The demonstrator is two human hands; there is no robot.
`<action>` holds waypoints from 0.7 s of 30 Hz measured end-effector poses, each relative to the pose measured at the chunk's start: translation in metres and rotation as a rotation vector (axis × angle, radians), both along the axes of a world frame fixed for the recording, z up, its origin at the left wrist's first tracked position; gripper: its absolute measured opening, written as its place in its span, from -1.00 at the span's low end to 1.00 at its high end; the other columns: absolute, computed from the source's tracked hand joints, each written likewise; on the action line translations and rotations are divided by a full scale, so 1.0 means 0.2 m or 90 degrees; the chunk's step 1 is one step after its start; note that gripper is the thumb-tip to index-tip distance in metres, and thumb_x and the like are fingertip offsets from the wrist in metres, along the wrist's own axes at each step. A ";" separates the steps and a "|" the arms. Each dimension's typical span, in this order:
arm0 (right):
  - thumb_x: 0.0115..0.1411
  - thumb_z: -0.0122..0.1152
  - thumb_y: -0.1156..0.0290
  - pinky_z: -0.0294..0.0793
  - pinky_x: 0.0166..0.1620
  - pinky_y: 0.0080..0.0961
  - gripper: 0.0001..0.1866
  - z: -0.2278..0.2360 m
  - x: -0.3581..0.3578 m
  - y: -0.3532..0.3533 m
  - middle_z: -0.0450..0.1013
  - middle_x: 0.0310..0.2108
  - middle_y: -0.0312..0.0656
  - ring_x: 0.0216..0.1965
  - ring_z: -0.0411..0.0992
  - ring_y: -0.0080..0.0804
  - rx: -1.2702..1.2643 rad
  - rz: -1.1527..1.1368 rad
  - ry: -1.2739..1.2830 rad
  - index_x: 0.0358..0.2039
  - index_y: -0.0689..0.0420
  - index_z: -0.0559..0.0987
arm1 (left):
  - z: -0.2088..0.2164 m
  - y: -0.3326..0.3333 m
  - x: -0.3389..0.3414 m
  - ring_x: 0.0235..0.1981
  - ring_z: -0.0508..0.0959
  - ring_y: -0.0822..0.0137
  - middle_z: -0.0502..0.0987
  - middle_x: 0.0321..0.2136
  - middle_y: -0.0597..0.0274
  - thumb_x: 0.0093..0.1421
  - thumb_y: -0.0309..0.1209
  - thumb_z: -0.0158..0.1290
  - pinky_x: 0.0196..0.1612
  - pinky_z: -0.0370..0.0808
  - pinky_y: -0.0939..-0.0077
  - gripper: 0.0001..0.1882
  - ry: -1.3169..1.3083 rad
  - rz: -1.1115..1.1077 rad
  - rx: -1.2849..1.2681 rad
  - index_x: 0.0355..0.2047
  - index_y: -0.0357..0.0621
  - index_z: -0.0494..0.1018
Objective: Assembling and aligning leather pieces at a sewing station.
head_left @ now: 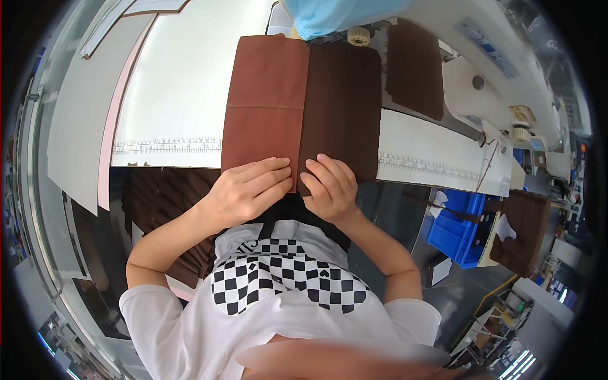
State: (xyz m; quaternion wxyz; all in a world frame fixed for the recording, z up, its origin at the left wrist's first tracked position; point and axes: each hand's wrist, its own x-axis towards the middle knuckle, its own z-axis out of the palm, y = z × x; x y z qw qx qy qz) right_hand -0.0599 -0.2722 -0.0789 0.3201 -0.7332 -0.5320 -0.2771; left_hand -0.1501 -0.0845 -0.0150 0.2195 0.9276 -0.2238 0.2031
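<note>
A two-tone fabric piece lies at the table's front edge, its reddish-brown panel (263, 82) on the left and its dark brown panel (342, 101) on the right. A seam runs between them toward me, and a stitched line crosses the reddish part. My left hand (253, 190) is closed on the near edge of the reddish panel, just left of the seam. Just right of the seam, my right hand (330, 190) grips the near edge of the dark panel with bent fingers. What lies under the fingertips is hidden.
The sewing machine (506, 69) stands at the far right, its needle area partly behind a light blue cloth-like thing (342, 16). Another brown fabric piece (415, 69) lies beside it. Rulers line the white tabletop (183, 82). Dark pleated fabric (168, 209) hangs below left; a blue bin (456, 228) sits lower right.
</note>
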 end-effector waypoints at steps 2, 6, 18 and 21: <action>0.08 0.19 0.45 0.47 -0.03 -0.44 -0.85 0.03 0.01 0.00 0.53 -0.22 -0.23 -0.10 0.49 -0.33 0.013 0.020 0.006 -0.28 0.09 0.57 | 0.00 -0.01 0.00 -0.15 0.59 0.10 0.56 -0.31 0.05 -0.17 -0.55 0.18 -0.12 0.61 0.31 -0.70 -0.013 0.003 -0.014 -0.34 -0.36 0.53; 0.05 0.24 0.45 0.49 -0.06 -0.44 -0.92 0.06 0.02 -0.02 0.54 -0.28 -0.22 -0.15 0.51 -0.34 0.017 0.069 -0.036 -0.40 0.12 0.60 | 0.00 -0.01 0.00 -0.19 0.60 0.18 0.56 -0.33 0.10 -0.08 -0.50 0.11 -0.14 0.62 0.39 -0.78 -0.042 -0.008 -0.017 -0.37 -0.31 0.53; 0.01 0.18 0.45 0.53 -0.09 -0.45 -0.85 0.16 0.07 -0.02 0.55 -0.27 -0.23 -0.19 0.51 -0.35 -0.025 0.131 -0.043 -0.37 0.12 0.64 | 0.06 0.02 0.06 -0.26 0.62 0.19 0.59 -0.42 0.11 -0.12 -0.49 0.20 -0.21 0.62 0.36 -0.85 0.021 -0.060 -0.080 -0.48 -0.27 0.56; -0.01 0.26 0.49 0.56 -0.13 -0.44 -0.86 0.20 0.09 -0.01 0.57 -0.28 -0.18 -0.20 0.54 -0.33 -0.070 0.192 -0.042 -0.38 0.18 0.64 | 0.11 0.11 0.26 -0.20 0.61 0.10 0.59 -0.32 0.05 -0.09 -0.49 0.20 -0.22 0.59 0.31 -0.82 -0.001 -0.054 -0.106 -0.42 -0.30 0.56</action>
